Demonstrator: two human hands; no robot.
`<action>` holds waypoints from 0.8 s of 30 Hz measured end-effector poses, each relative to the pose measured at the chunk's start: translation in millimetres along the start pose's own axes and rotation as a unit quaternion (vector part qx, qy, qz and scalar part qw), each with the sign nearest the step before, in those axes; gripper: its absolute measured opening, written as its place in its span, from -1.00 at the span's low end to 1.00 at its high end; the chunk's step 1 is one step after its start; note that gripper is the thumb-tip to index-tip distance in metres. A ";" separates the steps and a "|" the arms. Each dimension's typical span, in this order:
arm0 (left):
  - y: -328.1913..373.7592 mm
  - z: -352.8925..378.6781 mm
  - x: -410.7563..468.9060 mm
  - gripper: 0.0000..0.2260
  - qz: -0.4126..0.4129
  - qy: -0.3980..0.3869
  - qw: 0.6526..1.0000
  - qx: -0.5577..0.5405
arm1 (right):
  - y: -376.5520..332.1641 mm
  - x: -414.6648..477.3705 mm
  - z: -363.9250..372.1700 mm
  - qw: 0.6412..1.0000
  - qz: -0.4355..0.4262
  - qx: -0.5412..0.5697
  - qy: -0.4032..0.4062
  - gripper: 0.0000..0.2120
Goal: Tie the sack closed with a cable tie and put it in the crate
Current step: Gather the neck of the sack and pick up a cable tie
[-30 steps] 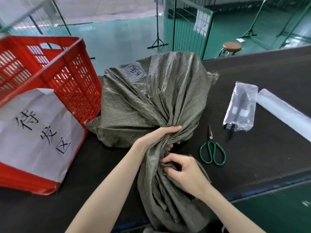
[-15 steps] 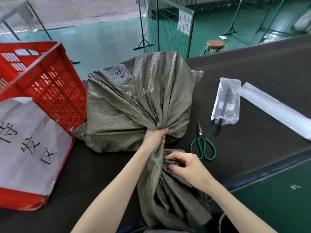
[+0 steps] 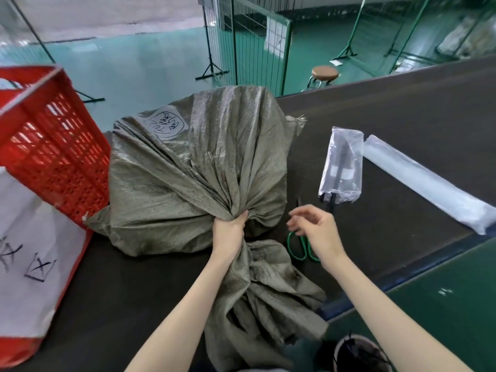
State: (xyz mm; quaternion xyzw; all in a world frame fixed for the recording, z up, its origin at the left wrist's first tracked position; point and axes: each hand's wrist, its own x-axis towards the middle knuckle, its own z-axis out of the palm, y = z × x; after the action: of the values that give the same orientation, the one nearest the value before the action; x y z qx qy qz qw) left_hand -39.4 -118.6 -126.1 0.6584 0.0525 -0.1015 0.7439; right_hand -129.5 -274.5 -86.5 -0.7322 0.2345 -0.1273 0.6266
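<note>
A full grey-green woven sack (image 3: 193, 170) lies on the dark table, its mouth gathered into a neck that hangs over the near edge. My left hand (image 3: 228, 232) is clamped around that neck. My right hand (image 3: 316, 232) hovers just right of the sack, fingers loosely curled and empty, above the green-handled scissors (image 3: 298, 248). A clear bag of black cable ties (image 3: 341, 167) lies beyond the scissors. The red plastic crate (image 3: 51, 146) stands at the left, touching the sack, with a white paper sign on its front.
A long white plastic-wrapped roll (image 3: 429, 183) lies at the right of the table (image 3: 402, 116). A dark round bin (image 3: 359, 355) with black scraps sits below the near table edge. Green wire fencing and a stool stand beyond the table.
My right hand has let go of the sack's neck and moved right, over the scissors. My left hand has tightened its hold on the neck.
</note>
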 end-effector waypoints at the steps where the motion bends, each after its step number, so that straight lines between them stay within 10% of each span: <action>1: -2.1 -1.4 0.7 -0.63 0.016 -0.002 1.000 0.002 | 5.5 11.6 -5.3 0.999 0.011 0.000 0.039 -0.78; 6: 3.2 -1.0 -4.0 -0.55 0.062 -0.007 0.998 0.030 | 41.7 65.3 -37.4 0.969 0.074 -0.132 0.195 -0.86; 15: -9.4 -1.0 0.3 -0.41 0.055 0.000 0.998 0.026 | 77.4 100.7 -47.6 0.912 0.177 -0.350 0.119 -0.72; 24: -9.8 -1.5 0.5 -0.54 0.053 -0.004 0.998 0.032 | 87.2 98.3 -53.5 0.927 0.162 -0.306 0.142 -0.80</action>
State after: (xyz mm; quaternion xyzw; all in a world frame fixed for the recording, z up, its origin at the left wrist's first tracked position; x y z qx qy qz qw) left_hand -41.0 -118.3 -136.0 0.6835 0.0113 -0.0663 0.7269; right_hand -86.9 -379.0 -172.6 -0.8146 0.4642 -0.0487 0.3444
